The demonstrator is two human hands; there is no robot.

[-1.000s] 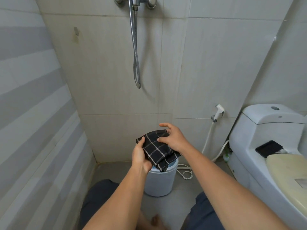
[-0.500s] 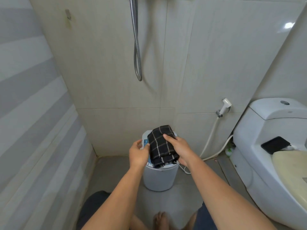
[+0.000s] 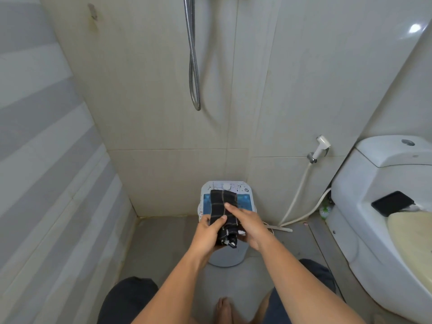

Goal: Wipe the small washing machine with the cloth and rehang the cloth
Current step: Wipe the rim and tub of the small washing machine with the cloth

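Observation:
The small washing machine [image 3: 243,187] is a pale round tub with a blue lid, standing on the floor against the back wall. A folded black cloth with pale checks [image 3: 222,208] lies stretched over its lid. My left hand [image 3: 207,232] grips the cloth's near end from the left, thumb on top. My right hand [image 3: 249,224] holds the same cloth from the right, fingers pressing along its top. The front of the machine is hidden behind both hands.
A white toilet [image 3: 374,206] fills the right side, with a black phone [image 3: 391,202] on it. A bidet sprayer [image 3: 322,146] and its white hose hang on the back wall. A metal shower hose [image 3: 194,66] loops down above the machine. Striped wall at left.
The cloth went from bunched in both hands above the machine to laid flat along its lid. The view tilted downward and my hands lowered toward the machine.

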